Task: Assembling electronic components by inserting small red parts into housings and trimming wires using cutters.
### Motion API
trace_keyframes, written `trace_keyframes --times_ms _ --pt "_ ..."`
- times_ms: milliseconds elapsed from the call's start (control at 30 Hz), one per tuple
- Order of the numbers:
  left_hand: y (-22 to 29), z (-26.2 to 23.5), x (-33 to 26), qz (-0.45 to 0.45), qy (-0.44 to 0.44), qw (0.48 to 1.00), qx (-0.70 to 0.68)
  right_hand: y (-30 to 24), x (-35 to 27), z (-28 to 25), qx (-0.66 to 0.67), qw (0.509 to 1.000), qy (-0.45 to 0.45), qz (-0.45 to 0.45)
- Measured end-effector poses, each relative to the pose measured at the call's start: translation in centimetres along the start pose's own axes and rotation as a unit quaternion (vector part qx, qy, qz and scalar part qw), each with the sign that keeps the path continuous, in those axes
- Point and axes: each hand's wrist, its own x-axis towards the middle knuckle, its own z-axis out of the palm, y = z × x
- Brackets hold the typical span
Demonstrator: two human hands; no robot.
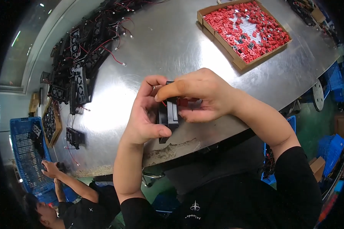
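Note:
A black plastic housing (172, 114) stands upright between my hands, above the front edge of the metal table. My left hand (143, 114) grips it from the left, with the thumb low on its near side. From the right, my right hand (202, 93) curls over it, the index finger lying across the upper part. A small red plastic piece (183, 102) shows against the housing, inside the curl of my right hand's fingers. My fingers hide part of the housing, and whether the red piece is fixed to it I cannot tell.
A shallow cardboard box (239, 65) of small red parts stands at the far right of the metal table (153, 45). Black fan units (80, 86) with red wires pile up at the left. A co-worker's hand (51, 169) is by a blue crate (21, 147) at lower left.

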Motion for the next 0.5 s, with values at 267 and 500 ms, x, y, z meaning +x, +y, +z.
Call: trace_keyframes --times_ms 267,500 --pt "0.6 0.9 0.2 0.016 0.012 1.0 0.018 0.3 -0.1 0.0 -0.007 1.0 0.005 -0.004" --pt "0.7 0.8 0.2 0.042 0.048 0.989 0.137 -0.6 -0.3 -0.5 0.018 0.994 0.049 0.099"
